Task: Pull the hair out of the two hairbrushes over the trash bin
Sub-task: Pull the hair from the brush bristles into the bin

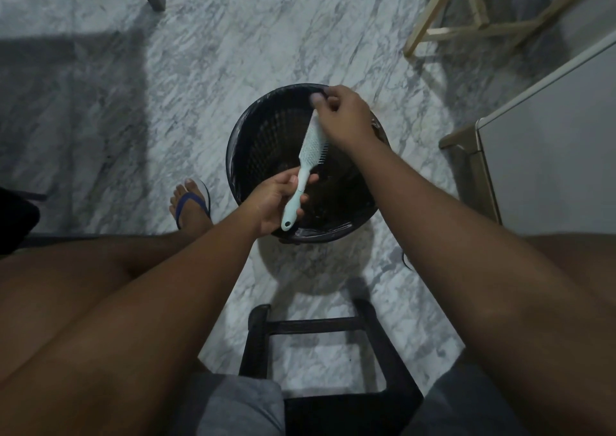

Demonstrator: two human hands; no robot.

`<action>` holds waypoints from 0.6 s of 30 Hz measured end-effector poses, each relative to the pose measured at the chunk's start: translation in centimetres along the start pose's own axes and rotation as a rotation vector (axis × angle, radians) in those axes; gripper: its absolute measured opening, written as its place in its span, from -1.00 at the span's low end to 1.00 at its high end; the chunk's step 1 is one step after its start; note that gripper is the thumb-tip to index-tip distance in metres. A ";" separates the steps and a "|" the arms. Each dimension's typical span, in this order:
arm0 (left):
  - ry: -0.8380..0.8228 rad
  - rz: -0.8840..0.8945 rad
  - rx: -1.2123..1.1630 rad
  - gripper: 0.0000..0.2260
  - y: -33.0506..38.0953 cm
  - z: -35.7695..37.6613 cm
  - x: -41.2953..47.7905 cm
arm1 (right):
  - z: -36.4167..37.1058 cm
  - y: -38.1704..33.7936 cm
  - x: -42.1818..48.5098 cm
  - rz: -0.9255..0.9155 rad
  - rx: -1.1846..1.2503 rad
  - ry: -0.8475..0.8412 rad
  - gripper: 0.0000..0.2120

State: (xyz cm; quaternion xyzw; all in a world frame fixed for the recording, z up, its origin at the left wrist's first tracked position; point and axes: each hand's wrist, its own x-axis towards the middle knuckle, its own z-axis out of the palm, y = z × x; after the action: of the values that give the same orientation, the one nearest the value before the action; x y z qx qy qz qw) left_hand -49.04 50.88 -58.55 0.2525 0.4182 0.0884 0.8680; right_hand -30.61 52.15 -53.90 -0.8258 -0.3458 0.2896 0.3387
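While the pale green hairbrush [311,145] was held above the open mouth of the black trash bin [233,155], its handle was gripped by the left hand [273,202], the fingers curled round it and the thumb laid on top. The brush was tilted, with its head pointed away from the person and its bristles turned toward the right. The far tip of the head was met by the right hand [343,115], whose thumb and fingertips were drawn together in a pinch on a small dark tuft [318,96]. Whether the tuft was attached to the bristles could not be told. Both hands were kept over the bin, which was set on a grey-veined marble floor [200,69]. A foot in a blue sandal [191,202] was seen just left of the bin, a black stool frame [313,324] nearer the person, a pale wooden frame [466,32] at the upper right, and a white cabinet [550,135] at the right edge.
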 end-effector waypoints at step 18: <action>-0.140 0.007 -0.289 -0.68 0.4 -0.7 -0.2 | -1.1 1.8 0.4 0.277 0.627 0.161 -0.84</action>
State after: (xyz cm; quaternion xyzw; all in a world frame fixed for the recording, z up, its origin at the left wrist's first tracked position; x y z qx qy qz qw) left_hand -49.69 51.42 -58.59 0.1318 0.3388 0.1326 0.9221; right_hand -28.99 51.11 -54.69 -0.7409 -0.0970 0.3590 0.5593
